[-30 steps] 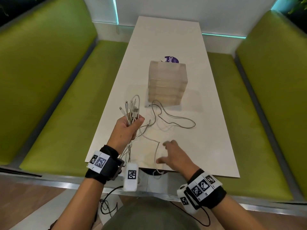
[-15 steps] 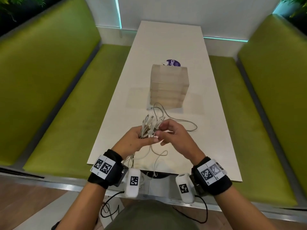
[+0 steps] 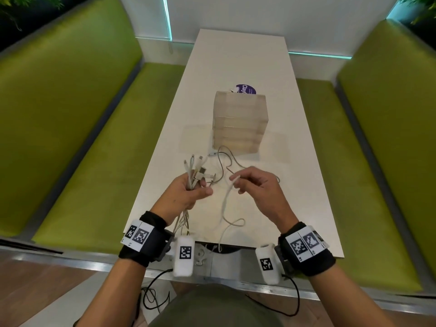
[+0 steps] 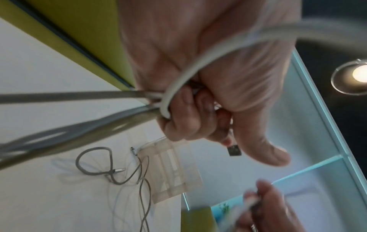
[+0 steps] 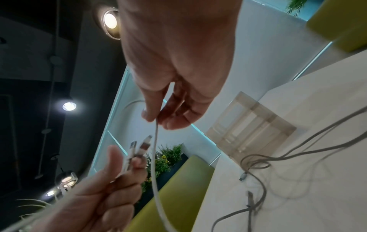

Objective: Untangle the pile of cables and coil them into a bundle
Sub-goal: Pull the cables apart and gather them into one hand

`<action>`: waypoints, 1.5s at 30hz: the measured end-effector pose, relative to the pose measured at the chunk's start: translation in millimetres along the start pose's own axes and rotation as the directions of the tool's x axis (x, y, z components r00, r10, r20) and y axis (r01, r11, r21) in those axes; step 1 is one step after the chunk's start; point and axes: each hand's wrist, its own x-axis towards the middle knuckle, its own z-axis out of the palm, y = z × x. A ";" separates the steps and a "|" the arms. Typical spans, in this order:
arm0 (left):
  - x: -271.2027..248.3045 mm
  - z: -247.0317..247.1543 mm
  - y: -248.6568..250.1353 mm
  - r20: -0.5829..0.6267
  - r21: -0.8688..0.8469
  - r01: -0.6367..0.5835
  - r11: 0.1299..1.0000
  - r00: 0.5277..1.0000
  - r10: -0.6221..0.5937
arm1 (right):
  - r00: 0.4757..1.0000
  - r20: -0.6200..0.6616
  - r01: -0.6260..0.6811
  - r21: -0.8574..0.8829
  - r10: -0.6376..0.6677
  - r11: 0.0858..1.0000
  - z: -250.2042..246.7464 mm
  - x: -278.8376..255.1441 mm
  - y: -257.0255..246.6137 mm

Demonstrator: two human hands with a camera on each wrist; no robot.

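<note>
This looks like a booth in a café or office lounge. A long white table [image 3: 238, 57] runs between two green upholstered benches [image 3: 70, 109], its far edge against a white wall [image 3: 259, 13] trimmed with glowing teal light strips [image 3: 167, 17]. Round ceiling lamps [image 5: 110, 20] hang from a dark ceiling, and leafy plants [image 5: 168, 155] stand behind the seating.

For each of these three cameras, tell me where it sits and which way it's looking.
Head: worn high, looks down at the white table; both forearms, left hand, right hand.
Left wrist: looks along the left hand gripping cables.
Right wrist: looks along the right hand pinching a white cable.
Shared: the translucent box shows in all three.
</note>
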 end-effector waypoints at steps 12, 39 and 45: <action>4.7 -8.6 4.8 -0.156 -0.282 -0.194 0.940 0.976 0.154 | 0.628 0.553 -0.018 -0.693 0.548 0.720 22.5 -33.3 50.4; 7.1 -17.2 11.2 -0.253 -0.290 -0.255 0.923 0.950 0.183 | 0.683 0.381 0.093 -0.891 0.623 0.444 22.0 -11.4 73.4; 6.6 -15.0 11.1 -0.246 -0.276 -0.254 0.927 0.951 0.188 | 0.345 0.555 0.103 -0.824 0.757 0.558 31.3 -31.0 74.9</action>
